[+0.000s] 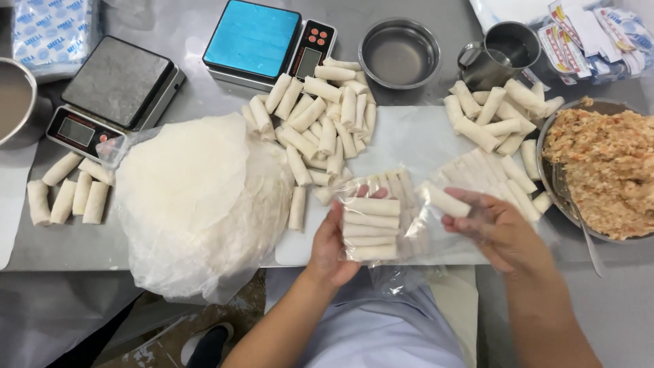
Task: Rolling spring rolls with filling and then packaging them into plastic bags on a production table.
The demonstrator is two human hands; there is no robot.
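Observation:
My left hand [330,244] holds a clear plastic bag [381,228] from below; several pale spring rolls [371,230] lie stacked side by side inside it. My right hand [492,225] grips one spring roll [444,200] at the bag's open right side, over a white cutting board [409,140]. A loose heap of spring rolls [320,119] lies just beyond my hands, and another heap [494,116] sits at the right.
A stack of round wrappers in plastic [197,197] lies at left. Two scales [112,88] [262,41], a steel bowl [398,51] and a metal mug [501,51] stand at the back. A bowl of filling [606,170] with a spoon is at right. More rolls [68,191] lie far left.

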